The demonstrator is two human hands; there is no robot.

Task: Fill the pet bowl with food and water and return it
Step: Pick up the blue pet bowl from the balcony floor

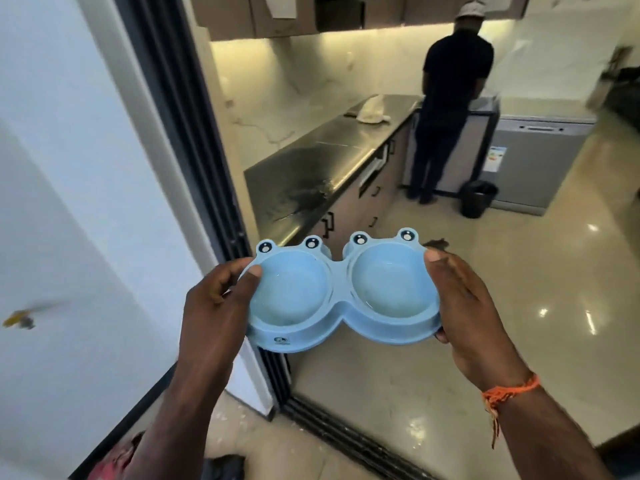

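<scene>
Kitchen: we look through a doorway with a dark sliding-door track (349,434) at a glossy tiled floor (519,323) and a long dark counter (311,181) on the left, the likely place for filling.
Other person: someone (450,98) stands at the far end of the counter with their back to us, well apart from us.
Appliance and bin: a grey appliance (533,161) sits beyond, with a dark bin (478,199) just beside it on the floor.
Pet bowl: we carry the blue double pet bowl (343,299) in the air before us, level; both wells look empty, so we judge neither food nor water is in yet.
Left hand: our left hand (214,306) clasps the bowl's left end, thumb on the rim.
Right hand: our right hand (467,306) clasps the right end likewise; one hand at each end keeps the bowl flat.
Wrist thread: an orange thread (509,393) circles our right wrist.
</scene>
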